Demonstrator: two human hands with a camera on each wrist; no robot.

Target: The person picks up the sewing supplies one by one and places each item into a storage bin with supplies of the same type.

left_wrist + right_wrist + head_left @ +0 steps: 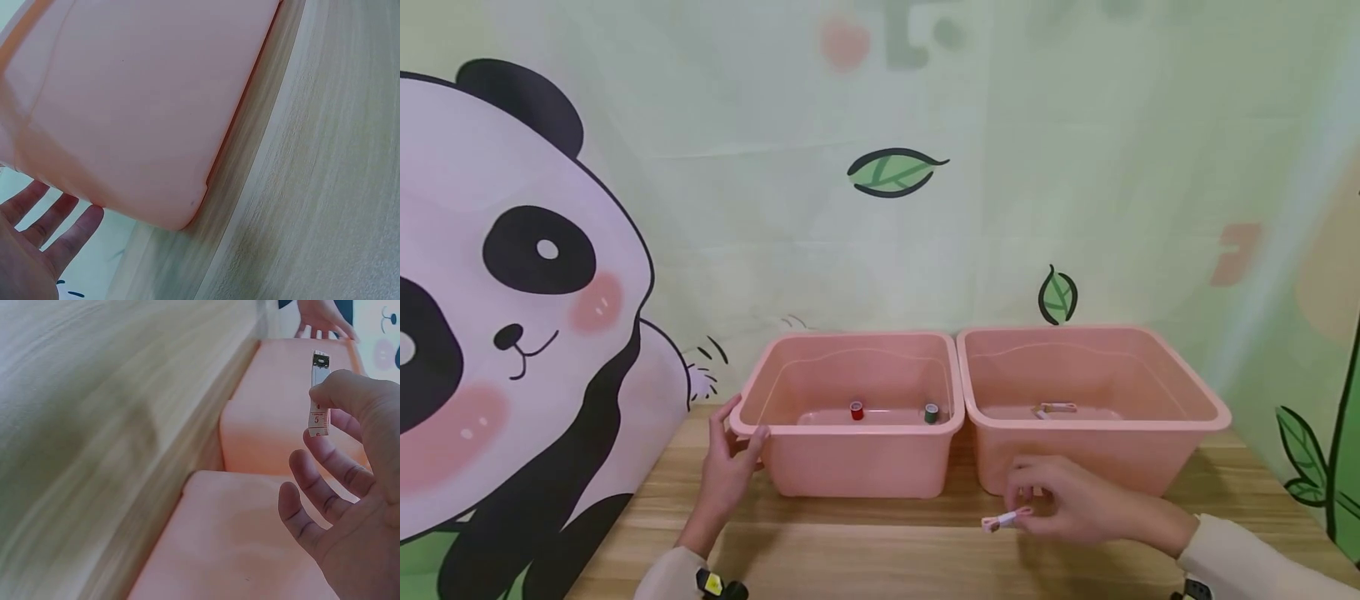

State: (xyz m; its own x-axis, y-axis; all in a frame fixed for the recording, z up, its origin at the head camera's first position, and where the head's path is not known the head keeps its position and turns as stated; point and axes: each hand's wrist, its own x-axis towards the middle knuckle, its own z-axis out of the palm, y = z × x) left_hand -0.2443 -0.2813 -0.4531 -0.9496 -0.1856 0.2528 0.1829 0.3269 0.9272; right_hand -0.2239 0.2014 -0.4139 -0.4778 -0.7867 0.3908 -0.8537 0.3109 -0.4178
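Note:
My right hand (pixel 1071 504) pinches a small folded tape measure (pixel 319 415) between thumb and index finger, in front of the right pink bin (pixel 1093 425). Printed numbers and a metal end show on it in the right wrist view; the other fingers are spread apart from it. My left hand (pixel 726 462) is at the front left corner of the left pink bin (pixel 861 462), its thumb near the rim. In the left wrist view its nearly straight fingers (pixel 78 234) reach the bin's outer wall. A red spool (pixel 857 410) and a green spool (pixel 931 413) are inside the left bin.
Small pale folded bundles (pixel 1058 407) lie on the floor of the right bin. Both bins stand side by side on a wooden table (pixel 850 558), their rims nearly meeting. Behind them hangs a pale green backdrop (pixel 737 208) printed with a panda and leaves.

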